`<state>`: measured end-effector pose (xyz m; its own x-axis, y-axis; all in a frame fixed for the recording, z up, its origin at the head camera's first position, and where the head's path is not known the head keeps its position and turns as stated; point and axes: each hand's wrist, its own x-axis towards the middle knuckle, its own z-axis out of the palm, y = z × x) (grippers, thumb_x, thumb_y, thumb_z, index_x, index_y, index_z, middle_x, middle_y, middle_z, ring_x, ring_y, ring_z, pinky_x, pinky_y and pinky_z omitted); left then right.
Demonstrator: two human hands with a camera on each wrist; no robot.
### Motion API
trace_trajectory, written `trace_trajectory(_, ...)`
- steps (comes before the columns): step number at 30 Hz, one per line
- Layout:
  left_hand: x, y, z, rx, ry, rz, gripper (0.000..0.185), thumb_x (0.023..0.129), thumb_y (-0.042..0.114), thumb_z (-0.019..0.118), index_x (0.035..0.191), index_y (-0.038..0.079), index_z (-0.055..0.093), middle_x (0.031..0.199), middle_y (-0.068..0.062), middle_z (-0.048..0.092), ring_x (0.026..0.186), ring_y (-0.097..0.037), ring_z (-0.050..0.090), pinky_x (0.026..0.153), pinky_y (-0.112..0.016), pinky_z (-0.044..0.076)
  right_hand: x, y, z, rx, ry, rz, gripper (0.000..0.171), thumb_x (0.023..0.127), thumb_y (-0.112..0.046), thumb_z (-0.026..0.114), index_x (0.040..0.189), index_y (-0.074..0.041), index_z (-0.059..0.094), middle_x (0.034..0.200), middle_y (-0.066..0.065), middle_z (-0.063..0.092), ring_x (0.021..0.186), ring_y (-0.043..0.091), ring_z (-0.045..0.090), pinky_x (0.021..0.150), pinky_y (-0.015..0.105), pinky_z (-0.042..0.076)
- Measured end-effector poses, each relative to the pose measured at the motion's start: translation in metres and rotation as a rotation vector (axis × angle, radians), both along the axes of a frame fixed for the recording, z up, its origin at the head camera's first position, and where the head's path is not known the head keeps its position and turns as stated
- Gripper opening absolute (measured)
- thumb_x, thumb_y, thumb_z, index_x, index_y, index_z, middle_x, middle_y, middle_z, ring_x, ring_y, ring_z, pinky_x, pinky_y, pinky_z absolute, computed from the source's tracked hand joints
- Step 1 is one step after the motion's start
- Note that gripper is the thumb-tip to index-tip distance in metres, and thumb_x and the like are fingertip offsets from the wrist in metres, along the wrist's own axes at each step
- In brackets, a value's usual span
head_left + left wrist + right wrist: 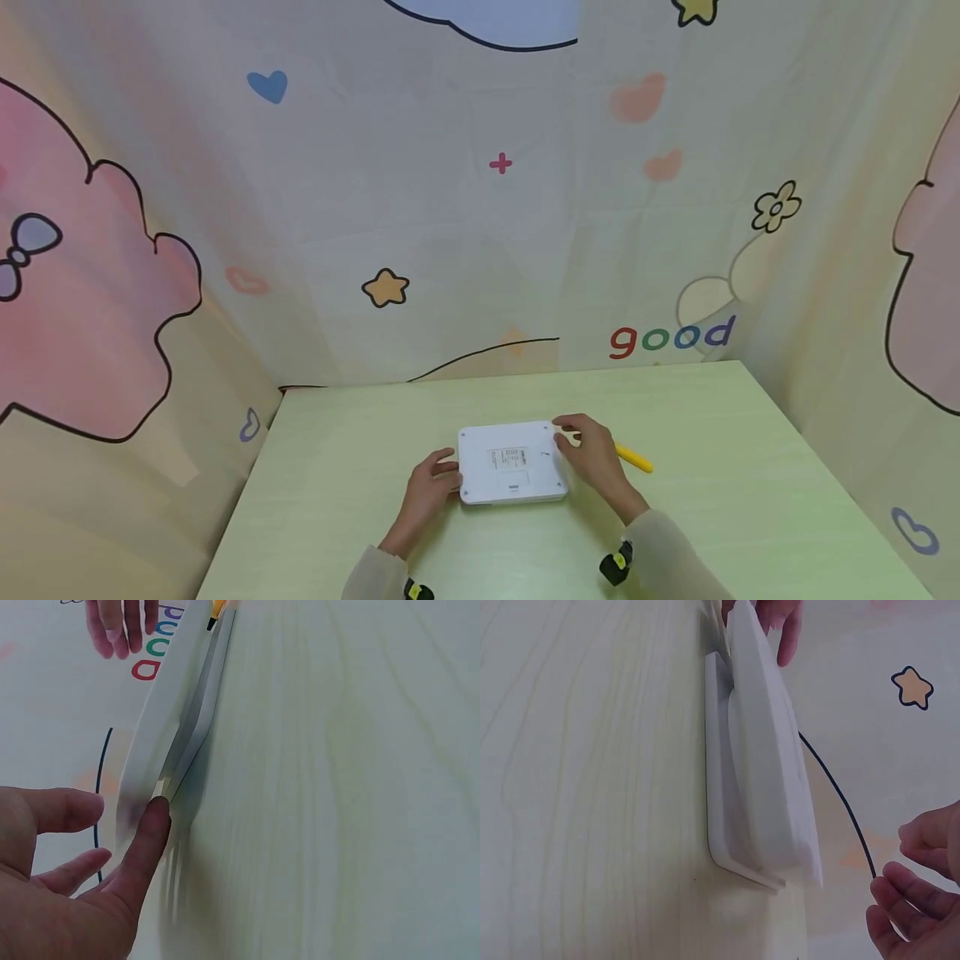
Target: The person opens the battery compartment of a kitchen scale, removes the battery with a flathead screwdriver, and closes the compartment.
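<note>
Head cam looks down; wrist cams close, sharing white device [513, 463].

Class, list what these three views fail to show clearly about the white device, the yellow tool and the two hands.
- Device label: head view, print too small to read.
- Device's downward face: hidden against the table in every view.
- Yellow tool: head view, near end hidden behind the right hand.
- Left hand: left wrist view, palm cut off by the frame edge.
</note>
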<state>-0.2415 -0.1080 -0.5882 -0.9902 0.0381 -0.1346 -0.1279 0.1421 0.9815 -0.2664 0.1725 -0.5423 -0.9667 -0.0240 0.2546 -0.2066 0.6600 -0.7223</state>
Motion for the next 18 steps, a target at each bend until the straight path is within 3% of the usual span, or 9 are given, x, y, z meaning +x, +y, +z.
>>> trace_trajectory(10,-0.005,0.002,-0.002,-0.017,0.009,-0.024,0.053,0.085,0.001,0.061,0.137,-0.003,0.051,0.124,-0.023,0.061,0.098,-0.021,0.063,0.075,-0.03,0.057,0.018,-0.012,0.013,0.07,0.066,0.048,0.023,0.089,-0.012,0.07,0.111,-0.009,0.071,0.113,0.008,0.069,0.105,0.028,0.065,0.09,0.046,0.054)
trace_trajectory(18,-0.004,0.003,-0.002,-0.055,0.028,-0.022,0.052,0.086,-0.001,0.061,0.136,-0.004,0.053,0.123,-0.022,0.063,0.098,-0.022,0.063,0.073,-0.029,0.057,0.027,-0.024,0.014,0.204,0.033,0.135,0.025,0.086,-0.016,0.074,0.111,-0.011,0.073,0.115,0.005,0.069,0.11,0.028,0.064,0.098,0.049,0.049)
